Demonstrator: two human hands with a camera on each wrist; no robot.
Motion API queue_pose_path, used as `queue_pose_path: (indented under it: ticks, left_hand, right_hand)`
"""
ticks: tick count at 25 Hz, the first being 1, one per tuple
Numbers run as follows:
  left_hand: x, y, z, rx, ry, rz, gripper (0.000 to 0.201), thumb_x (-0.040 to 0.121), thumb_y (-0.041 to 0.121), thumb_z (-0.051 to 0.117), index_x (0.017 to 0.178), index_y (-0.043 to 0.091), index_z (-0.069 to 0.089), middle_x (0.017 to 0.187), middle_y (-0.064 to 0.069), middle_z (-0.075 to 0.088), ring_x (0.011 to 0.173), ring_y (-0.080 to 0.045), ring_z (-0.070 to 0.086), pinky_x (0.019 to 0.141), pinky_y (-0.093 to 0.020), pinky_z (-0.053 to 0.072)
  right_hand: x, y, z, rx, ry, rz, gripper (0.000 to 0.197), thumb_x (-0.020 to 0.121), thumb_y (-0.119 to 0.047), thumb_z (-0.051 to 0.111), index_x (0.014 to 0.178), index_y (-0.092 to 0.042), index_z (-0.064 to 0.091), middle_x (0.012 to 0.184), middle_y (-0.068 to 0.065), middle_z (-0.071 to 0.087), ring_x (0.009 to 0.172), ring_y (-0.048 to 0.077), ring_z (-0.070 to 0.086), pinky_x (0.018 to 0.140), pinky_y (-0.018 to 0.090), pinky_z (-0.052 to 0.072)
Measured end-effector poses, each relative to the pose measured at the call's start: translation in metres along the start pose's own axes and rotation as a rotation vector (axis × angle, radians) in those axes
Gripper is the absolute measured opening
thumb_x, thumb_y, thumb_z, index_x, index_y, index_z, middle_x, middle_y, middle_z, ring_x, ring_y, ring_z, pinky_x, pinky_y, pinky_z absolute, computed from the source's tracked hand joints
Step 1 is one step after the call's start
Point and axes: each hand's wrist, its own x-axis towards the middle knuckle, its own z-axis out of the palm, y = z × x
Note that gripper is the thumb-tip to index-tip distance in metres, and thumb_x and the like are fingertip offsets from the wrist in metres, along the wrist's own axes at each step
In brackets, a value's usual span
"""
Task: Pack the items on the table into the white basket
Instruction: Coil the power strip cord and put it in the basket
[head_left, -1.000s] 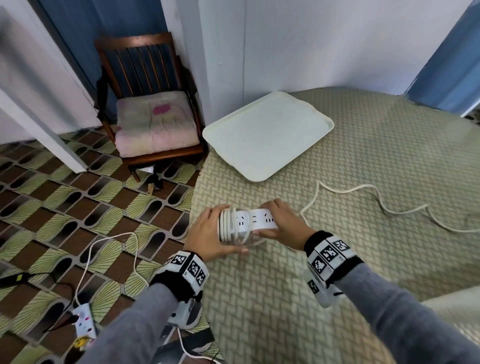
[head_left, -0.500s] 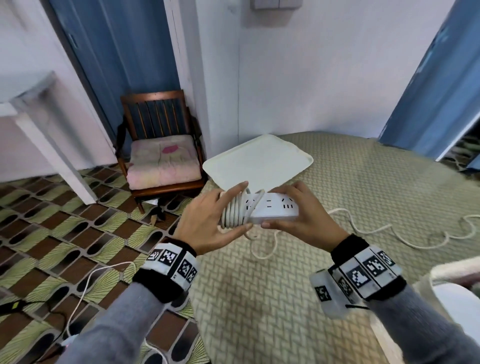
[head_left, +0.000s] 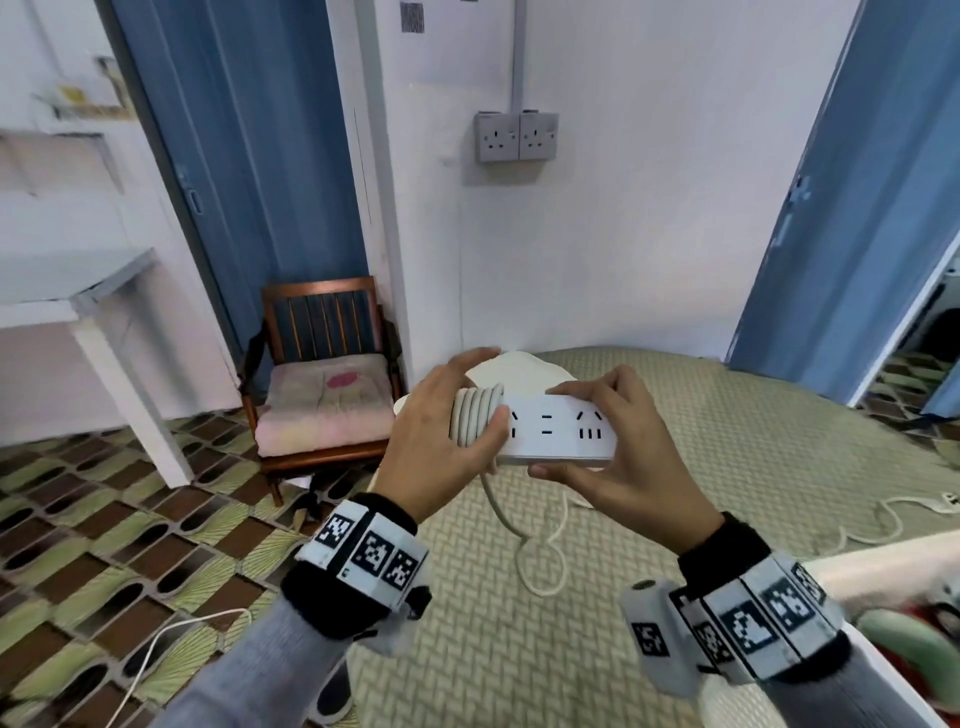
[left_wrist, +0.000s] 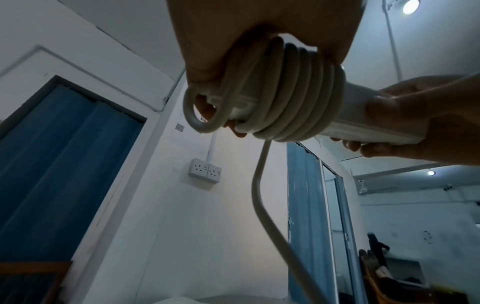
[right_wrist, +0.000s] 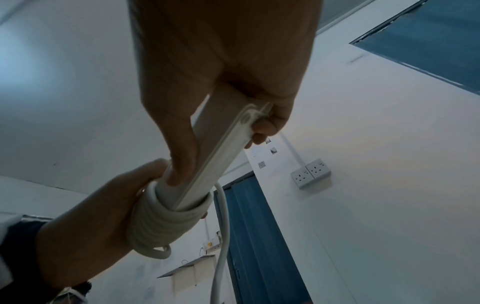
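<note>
**Power strip up in both hands, cord half wound**

White walls and blue doors frame the scene, with a double wall socket (head_left: 516, 136) up on the wall and a wooden chair (head_left: 324, 374) with a pink cushion in the corner by the patterned floor. Out front, the bench (head_left: 753, 447) wears a woven beige cloth, and both hands are raised above its near left part.

Between them sits the white power strip (head_left: 558, 435), held level in the air, sockets facing up. Left hand (head_left: 441, 441) is on the wound end: fingers (head_left: 470, 364) curled over the top, thumb pressed across the coils of cord (head_left: 475, 418) wrapped round that end. From the left wrist view you see those coils stacked tight side by side, one small loop poking out at the end.

Right hand (head_left: 618, 462) has the other end, fingers on the far edge, thumb under the near edge, clamped on the casing.

Loose cord drops from the coils down to the bench, loops once on the cloth, and trails off along the right side to the plug (head_left: 949, 500) near the right edge.

Behind the hands, a white tray (head_left: 519, 371) lies at the far left corner, mostly hidden. Bottom right, the rim of the white basket (head_left: 883, 558) peeks in, something green inside, too blurred to name.
</note>
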Motion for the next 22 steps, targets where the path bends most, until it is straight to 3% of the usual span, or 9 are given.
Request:
queue_pose_path:
  ticks: [3, 6, 8, 10, 12, 15, 18, 20, 22]
  left_hand:
    - [0.001, 0.009, 0.0, -0.079, -0.045, -0.012, 0.04, 0.082, 0.05, 0.055, 0.121, 0.047, 0.049, 0.096, 0.014, 0.052, 0.093, -0.003, 0.054, 0.084, -0.031, 0.05]
    - [0.002, 0.016, -0.001, -0.029, -0.082, 0.028, 0.037, 0.082, 0.059, 0.049, 0.115, 0.046, 0.058, 0.096, 0.01, 0.049, 0.095, -0.003, 0.053, 0.084, -0.026, 0.047]
    - [0.004, 0.02, -0.005, 0.008, -0.156, 0.028, 0.041, 0.079, 0.066, 0.049, 0.113, 0.044, 0.06, 0.106, 0.015, 0.049, 0.104, 0.002, 0.05, 0.089, -0.021, 0.044]
    - [0.005, 0.022, -0.011, 0.058, -0.279, 0.046, 0.058, 0.069, 0.072, 0.058, 0.119, 0.041, 0.055, 0.122, 0.021, 0.045, 0.115, 0.008, 0.043, 0.096, -0.018, 0.038]
    - [0.005, 0.022, -0.016, 0.163, -0.374, 0.094, 0.085, 0.054, 0.073, 0.071, 0.127, 0.036, 0.047, 0.124, 0.021, 0.047, 0.115, 0.006, 0.045, 0.096, -0.023, 0.042]
    - [0.008, 0.025, -0.021, 0.169, -0.246, 0.105, 0.081, 0.054, 0.058, 0.081, 0.123, 0.031, 0.048, 0.11, 0.018, 0.057, 0.1, 0.001, 0.057, 0.085, -0.03, 0.053]
    - [0.016, 0.036, -0.026, 0.015, -0.044, 0.013, 0.073, 0.054, 0.051, 0.081, 0.116, 0.025, 0.052, 0.102, 0.011, 0.062, 0.088, -0.002, 0.063, 0.072, -0.027, 0.057]
    - [0.021, 0.045, -0.028, -0.112, 0.019, -0.046, 0.074, 0.052, 0.044, 0.085, 0.115, 0.021, 0.053, 0.1, 0.005, 0.064, 0.084, -0.005, 0.065, 0.062, -0.029, 0.059]
    - [0.025, 0.052, -0.03, -0.184, 0.056, -0.072, 0.076, 0.049, 0.046, 0.084, 0.114, 0.021, 0.054, 0.099, 0.003, 0.065, 0.082, -0.008, 0.066, 0.061, -0.031, 0.059]
  right_hand:
    - [-0.003, 0.0, -0.011, 0.001, 0.021, -0.021, 0.071, 0.057, -0.054, 0.079, 0.115, -0.019, 0.059, 0.101, -0.013, 0.041, 0.094, 0.008, 0.047, 0.08, 0.009, 0.037]
    - [-0.006, 0.002, -0.02, 0.017, 0.035, -0.043, 0.068, 0.055, -0.049, 0.082, 0.114, -0.021, 0.06, 0.099, -0.012, 0.042, 0.093, -0.001, 0.045, 0.079, 0.005, 0.036]
    - [-0.005, 0.003, -0.027, 0.014, 0.02, -0.066, 0.069, 0.055, -0.051, 0.082, 0.114, -0.023, 0.061, 0.098, -0.011, 0.041, 0.093, 0.0, 0.045, 0.08, 0.005, 0.036]
    - [-0.001, -0.001, -0.036, 0.001, -0.03, -0.098, 0.071, 0.055, -0.058, 0.079, 0.114, -0.024, 0.061, 0.097, -0.01, 0.041, 0.093, 0.004, 0.046, 0.079, 0.007, 0.036]
    - [0.007, -0.008, -0.043, -0.031, -0.065, -0.154, 0.071, 0.057, -0.06, 0.074, 0.115, -0.022, 0.061, 0.098, -0.008, 0.041, 0.094, 0.007, 0.046, 0.079, 0.01, 0.037]
    - [0.02, -0.017, -0.042, -0.01, 0.057, -0.189, 0.069, 0.061, -0.053, 0.078, 0.12, -0.027, 0.054, 0.113, -0.004, 0.046, 0.107, 0.011, 0.046, 0.087, 0.019, 0.043]
    - [0.022, -0.018, -0.022, 0.341, 0.233, 0.129, 0.076, 0.074, -0.03, 0.08, 0.133, -0.036, 0.033, 0.128, -0.002, 0.043, 0.11, 0.009, 0.049, 0.086, 0.018, 0.047]
    - [0.012, -0.015, 0.007, 0.618, 0.024, 0.372, 0.053, 0.087, -0.015, 0.066, 0.131, -0.028, 0.04, 0.123, 0.007, 0.053, 0.106, 0.014, 0.054, 0.093, 0.027, 0.048]
    - [-0.005, -0.014, 0.037, 0.72, -0.24, 0.444, 0.02, 0.094, -0.012, 0.056, 0.114, -0.016, 0.055, 0.101, 0.011, 0.066, 0.092, 0.016, 0.061, 0.092, 0.036, 0.05]
